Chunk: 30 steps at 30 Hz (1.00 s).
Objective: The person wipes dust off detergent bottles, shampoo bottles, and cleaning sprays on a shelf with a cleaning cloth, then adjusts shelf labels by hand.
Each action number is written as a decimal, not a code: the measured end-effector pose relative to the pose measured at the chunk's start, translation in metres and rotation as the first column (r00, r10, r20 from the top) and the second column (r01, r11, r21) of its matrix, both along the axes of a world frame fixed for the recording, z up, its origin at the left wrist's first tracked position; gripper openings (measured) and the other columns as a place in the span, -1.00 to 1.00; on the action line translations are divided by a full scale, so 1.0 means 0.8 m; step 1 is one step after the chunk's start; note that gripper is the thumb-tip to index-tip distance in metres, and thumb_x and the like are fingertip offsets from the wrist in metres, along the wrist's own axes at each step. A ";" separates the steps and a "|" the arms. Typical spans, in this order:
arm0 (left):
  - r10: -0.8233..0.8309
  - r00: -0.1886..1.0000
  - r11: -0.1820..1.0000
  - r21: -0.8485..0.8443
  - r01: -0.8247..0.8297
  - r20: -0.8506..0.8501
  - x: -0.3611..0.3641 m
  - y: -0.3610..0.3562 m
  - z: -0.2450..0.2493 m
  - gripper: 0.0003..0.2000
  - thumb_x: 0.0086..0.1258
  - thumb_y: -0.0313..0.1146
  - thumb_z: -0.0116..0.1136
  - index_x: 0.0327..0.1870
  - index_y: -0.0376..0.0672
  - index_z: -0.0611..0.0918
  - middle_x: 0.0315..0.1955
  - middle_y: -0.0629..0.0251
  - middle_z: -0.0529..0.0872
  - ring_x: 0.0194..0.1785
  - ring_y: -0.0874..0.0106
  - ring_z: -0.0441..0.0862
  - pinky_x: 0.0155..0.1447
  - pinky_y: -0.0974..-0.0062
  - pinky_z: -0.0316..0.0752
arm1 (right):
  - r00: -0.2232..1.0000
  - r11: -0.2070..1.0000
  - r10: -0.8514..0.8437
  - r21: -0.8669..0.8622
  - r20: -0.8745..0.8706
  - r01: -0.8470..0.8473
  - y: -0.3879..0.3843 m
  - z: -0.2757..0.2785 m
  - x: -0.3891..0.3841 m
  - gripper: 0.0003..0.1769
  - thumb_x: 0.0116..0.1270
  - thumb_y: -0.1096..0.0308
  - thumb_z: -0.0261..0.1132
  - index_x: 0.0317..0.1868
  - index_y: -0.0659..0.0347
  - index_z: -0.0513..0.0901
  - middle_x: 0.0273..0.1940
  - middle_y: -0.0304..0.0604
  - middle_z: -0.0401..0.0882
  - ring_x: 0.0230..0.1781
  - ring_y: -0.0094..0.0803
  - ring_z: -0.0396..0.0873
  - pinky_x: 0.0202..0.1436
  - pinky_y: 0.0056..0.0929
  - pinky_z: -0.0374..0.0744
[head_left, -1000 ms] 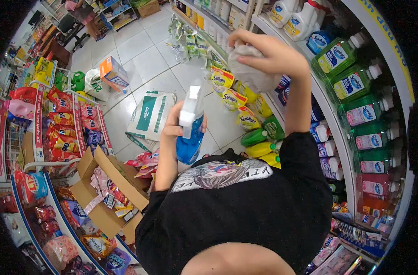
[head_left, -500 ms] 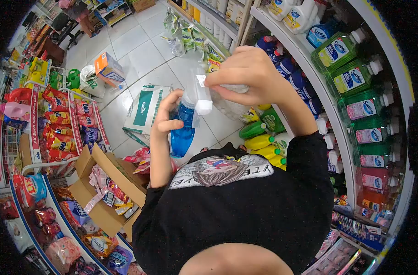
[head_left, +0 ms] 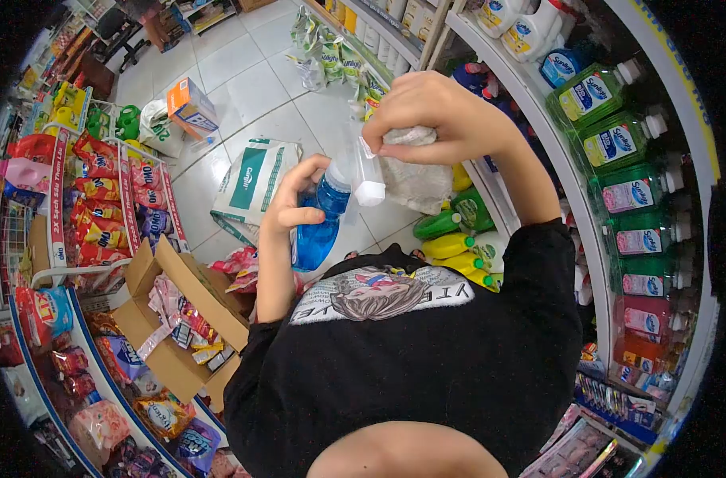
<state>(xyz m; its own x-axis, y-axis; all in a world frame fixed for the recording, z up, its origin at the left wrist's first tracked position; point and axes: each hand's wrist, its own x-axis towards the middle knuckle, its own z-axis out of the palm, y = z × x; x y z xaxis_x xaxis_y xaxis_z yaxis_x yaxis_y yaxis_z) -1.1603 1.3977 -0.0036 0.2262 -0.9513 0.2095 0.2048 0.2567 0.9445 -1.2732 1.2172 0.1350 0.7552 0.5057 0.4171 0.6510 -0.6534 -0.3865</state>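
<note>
My left hand (head_left: 295, 203) is wrapped round a bottle of blue liquid (head_left: 317, 231) with a pale, see-through top, held slightly tilted before my chest. To the right, my right hand (head_left: 443, 115) pinches a clear plastic piece with a white end (head_left: 369, 193), which hangs just beside the bottle's top. I cannot make out its exact kind. A greyish cloth (head_left: 419, 179) also hangs from under my right hand. Its upper part is hidden by the fingers.
Sunlight bottles (head_left: 630, 195) line the right shelf. Green and yellow bottles (head_left: 451, 245) stand low near my right arm. At left are detergent packs (head_left: 100, 211) and an opened cardboard box (head_left: 180, 319). A white-green bag (head_left: 251, 187) and an orange box (head_left: 192, 107) rest on the floor.
My right hand has shifted slightly right and down with the clear piece, which now sits farther from the bottle's neck. More of the cloth shows. My left hand still holds the bottle.
</note>
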 end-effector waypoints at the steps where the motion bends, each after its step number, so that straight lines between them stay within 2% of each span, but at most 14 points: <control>1: 0.019 1.000 1.000 -0.005 -0.019 0.014 0.000 0.000 0.001 -0.29 -0.39 -0.18 0.22 -0.13 -0.41 0.28 -0.52 0.12 0.49 -0.49 0.35 0.49 -0.38 0.51 0.39 | 1.000 1.000 0.001 0.000 0.001 -0.001 0.001 0.000 0.000 -0.92 -0.05 0.46 0.17 -0.46 0.21 0.48 -0.51 -0.26 0.49 -0.48 -0.37 0.45 -0.43 -0.48 0.33; 4: 0.008 1.000 1.000 -0.003 -0.008 0.015 0.000 0.002 -0.002 -0.28 -0.39 -0.18 0.22 -0.12 -0.41 0.28 -0.52 0.12 0.50 -0.49 0.35 0.49 -0.38 0.52 0.39 | 0.990 0.997 -0.001 0.079 -0.140 0.012 0.002 -0.004 0.001 -0.92 -0.02 0.45 0.15 -0.45 0.24 0.47 -0.50 -0.21 0.47 -0.45 -0.36 0.44 -0.38 -0.48 0.35; 6: 0.014 0.999 1.000 0.002 -0.014 0.030 0.000 0.004 -0.004 -0.27 -0.40 -0.18 0.22 -0.11 -0.41 0.28 -0.52 0.12 0.50 -0.49 0.36 0.49 -0.39 0.52 0.39 | 0.974 0.969 0.055 0.247 -0.220 0.001 0.004 -0.010 0.003 -0.92 0.03 0.44 0.11 -0.44 0.27 0.44 -0.49 -0.18 0.44 -0.46 -0.41 0.40 -0.34 -0.52 0.34; 13: 0.076 0.997 0.997 0.000 -0.076 -0.021 -0.009 0.009 0.003 -0.20 -0.45 -0.19 0.22 -0.05 -0.44 0.25 -0.49 0.10 0.50 -0.50 0.35 0.50 -0.40 0.51 0.40 | 0.966 0.919 0.055 0.391 -0.254 0.051 0.012 -0.017 -0.002 -0.89 0.07 0.42 0.07 -0.42 0.28 0.36 -0.46 -0.26 0.34 -0.40 -0.54 0.31 -0.28 -0.60 0.29; 14: 0.074 0.997 0.997 0.001 -0.074 -0.021 -0.006 0.010 0.001 -0.20 -0.45 -0.19 0.22 -0.05 -0.44 0.25 -0.49 0.10 0.50 -0.50 0.35 0.50 -0.40 0.51 0.40 | 0.962 0.864 0.027 0.490 -0.273 0.115 0.013 -0.018 -0.003 -0.87 0.05 0.39 0.09 -0.41 0.27 0.35 -0.46 -0.29 0.31 -0.39 -0.55 0.29 -0.27 -0.62 0.27; 16: -0.030 0.994 0.999 -0.021 0.033 0.101 0.004 0.013 -0.006 -0.34 -0.37 -0.20 0.24 -0.14 -0.34 0.34 -0.31 0.28 0.46 -0.22 0.50 0.41 -0.16 0.67 0.24 | 0.956 0.795 0.000 0.580 -0.293 0.178 0.013 -0.019 -0.003 -0.84 0.04 0.36 0.11 -0.41 0.26 0.35 -0.46 -0.31 0.29 -0.38 -0.57 0.27 -0.27 -0.65 0.25; 17: -0.032 0.994 0.999 -0.021 0.034 0.101 0.002 0.012 -0.006 -0.34 -0.37 -0.20 0.24 -0.14 -0.34 0.34 -0.31 0.28 0.46 -0.22 0.50 0.41 -0.16 0.67 0.24 | 0.953 0.770 0.010 0.610 -0.304 0.187 0.011 -0.020 -0.004 -0.82 0.02 0.34 0.13 -0.41 0.25 0.36 -0.47 -0.33 0.28 -0.39 -0.58 0.27 -0.27 -0.66 0.24; 18: -0.013 0.998 1.000 -0.028 0.014 0.060 -0.001 0.011 -0.006 -0.27 -0.41 -0.20 0.23 -0.10 -0.40 0.30 -0.41 0.20 0.48 -0.36 0.42 0.45 -0.29 0.57 0.32 | 0.949 0.745 0.020 0.638 -0.314 0.196 0.010 -0.020 -0.005 -0.80 0.00 0.32 0.15 -0.42 0.24 0.36 -0.48 -0.34 0.28 -0.39 -0.59 0.26 -0.27 -0.68 0.23; 19: 0.006 1.000 0.999 -0.034 -0.006 0.019 -0.002 0.010 -0.006 -0.21 -0.44 -0.19 0.22 -0.06 -0.46 0.26 -0.51 0.11 0.49 -0.50 0.33 0.49 -0.42 0.48 0.40 | 0.949 0.745 0.019 0.638 -0.313 0.196 0.009 -0.019 -0.007 -0.80 0.00 0.32 0.15 -0.42 0.24 0.36 -0.48 -0.34 0.28 -0.39 -0.59 0.26 -0.27 -0.68 0.23; 22: -0.007 1.000 0.995 -0.096 0.008 0.020 -0.002 0.008 -0.010 -0.24 -0.43 -0.19 0.22 -0.09 -0.45 0.27 -0.53 0.12 0.48 -0.51 0.33 0.48 -0.43 0.48 0.39 | 0.936 0.773 0.028 0.601 -0.351 0.203 0.008 -0.019 -0.010 -0.81 -0.02 0.33 0.16 -0.42 0.24 0.38 -0.46 -0.33 0.30 -0.38 -0.61 0.27 -0.26 -0.67 0.24; 25: -0.026 0.999 0.995 -0.097 0.029 0.036 -0.001 0.007 -0.011 -0.26 -0.41 -0.19 0.22 -0.11 -0.45 0.28 -0.55 0.12 0.46 -0.52 0.32 0.46 -0.45 0.47 0.38 | 0.960 0.750 -0.066 0.622 -0.271 0.226 0.002 -0.029 -0.009 -0.82 -0.04 0.33 0.17 -0.49 0.26 0.41 -0.47 -0.33 0.36 -0.39 -0.63 0.31 -0.29 -0.66 0.27; 27: -0.027 0.999 0.993 -0.115 0.029 0.025 -0.001 0.005 -0.014 -0.27 -0.40 -0.20 0.22 -0.12 -0.45 0.27 -0.55 0.11 0.45 -0.53 0.32 0.46 -0.46 0.46 0.37 | 0.936 0.802 -0.258 0.487 -0.238 0.345 -0.007 -0.039 -0.008 -0.83 -0.05 0.34 0.18 -0.52 0.28 0.44 -0.50 -0.31 0.42 -0.44 -0.61 0.34 -0.33 -0.64 0.31; 28: -0.025 1.000 0.991 -0.130 0.026 0.012 -0.002 0.005 -0.016 -0.28 -0.39 -0.21 0.22 -0.12 -0.45 0.27 -0.55 0.11 0.44 -0.54 0.31 0.45 -0.47 0.46 0.37 | 0.935 0.801 -0.261 0.487 -0.238 0.348 -0.012 -0.047 -0.006 -0.83 -0.05 0.34 0.18 -0.52 0.28 0.44 -0.50 -0.31 0.42 -0.44 -0.61 0.34 -0.33 -0.64 0.31; 30: -0.040 0.999 0.990 -0.137 0.037 -0.020 -0.006 0.006 -0.018 -0.28 -0.38 -0.23 0.21 -0.11 -0.45 0.26 -0.55 0.11 0.43 -0.54 0.30 0.44 -0.47 0.45 0.36 | 0.872 0.705 -0.393 0.513 -0.293 0.490 -0.023 -0.068 0.001 -0.84 -0.05 0.36 0.16 -0.51 0.30 0.47 -0.54 -0.30 0.45 -0.49 -0.61 0.36 -0.35 -0.66 0.33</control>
<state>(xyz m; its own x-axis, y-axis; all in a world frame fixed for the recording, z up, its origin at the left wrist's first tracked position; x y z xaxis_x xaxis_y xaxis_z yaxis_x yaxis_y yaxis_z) -1.1651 1.4023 -0.0179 0.1964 -0.9221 0.3334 0.2381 0.3747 0.8961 -1.2725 1.1985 0.0804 0.9082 -0.1859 0.3750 0.2458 -0.4883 -0.8374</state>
